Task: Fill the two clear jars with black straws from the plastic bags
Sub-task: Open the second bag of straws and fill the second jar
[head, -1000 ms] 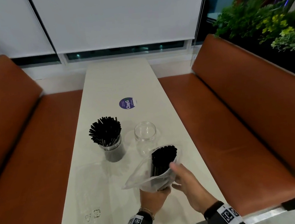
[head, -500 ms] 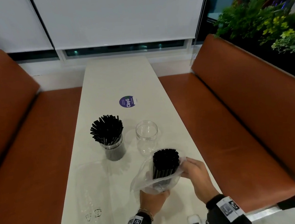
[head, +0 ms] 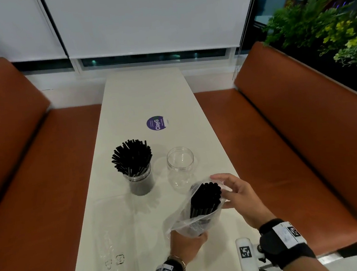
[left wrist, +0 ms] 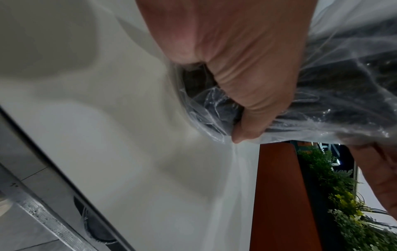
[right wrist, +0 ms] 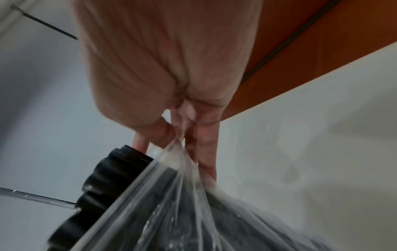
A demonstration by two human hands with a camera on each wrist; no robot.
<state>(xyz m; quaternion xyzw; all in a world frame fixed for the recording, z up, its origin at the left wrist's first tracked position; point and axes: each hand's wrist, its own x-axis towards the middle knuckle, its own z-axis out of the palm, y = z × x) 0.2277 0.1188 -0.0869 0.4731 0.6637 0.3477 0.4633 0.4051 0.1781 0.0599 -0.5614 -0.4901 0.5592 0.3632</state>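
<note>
A clear plastic bag (head: 181, 219) with a bundle of black straws (head: 204, 198) stands up over the table's near end. My left hand (head: 189, 241) grips its bottom from below; the left wrist view shows the left hand (left wrist: 236, 118) curled round the crumpled plastic (left wrist: 343, 95). My right hand (head: 219, 185) pinches the bag's open rim beside the straw tips, and in the right wrist view the plastic (right wrist: 171, 195) is stretched from the fingers (right wrist: 206, 144). Just beyond the bag stands an empty clear jar (head: 180, 164). To its left, a second jar (head: 139, 182) is packed with black straws (head: 132, 155).
An empty, flat plastic bag (head: 114, 234) lies on the white table (head: 144, 95) to the near left. A round purple sticker (head: 156, 122) sits mid-table. Brown bench seats (head: 282, 148) flank the table on both sides, with plants (head: 325, 27) at the right.
My right hand has moved up from the bag's side to its mouth and now pinches the rim. The bag has tipped more upright, with the straw tips uncovered.
</note>
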